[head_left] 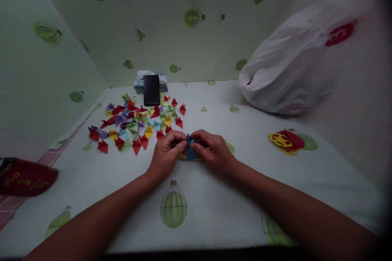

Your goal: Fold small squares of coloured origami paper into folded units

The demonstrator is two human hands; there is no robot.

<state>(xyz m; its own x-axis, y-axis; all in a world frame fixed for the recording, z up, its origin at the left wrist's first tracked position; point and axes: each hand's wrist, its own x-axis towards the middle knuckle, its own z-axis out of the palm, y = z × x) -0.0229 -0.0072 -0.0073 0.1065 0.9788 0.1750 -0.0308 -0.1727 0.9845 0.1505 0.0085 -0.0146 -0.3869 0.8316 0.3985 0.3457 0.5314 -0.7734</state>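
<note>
Between my hands is a small blue folded-paper piece [192, 154], with a narrow point standing upright at its top. My left hand [170, 149] pinches it from the left with thumb and forefinger. From the right, my right hand [214, 149] pinches it the same way. Something yellowish lies flat under the blue paper, mostly hidden by my fingers. Just beyond my left hand, many small folded paper cranes [136, 145] in red, yellow, green, purple and blue lie spread on the white tabletop [208, 212].
A black phone [151, 90] leans on a tissue box [163, 83] at the back. To the right stand a big white plastic bag [284, 61] and a red-and-yellow item [286, 140]. A dark red object [30, 177] with yellow lettering sits at the left edge.
</note>
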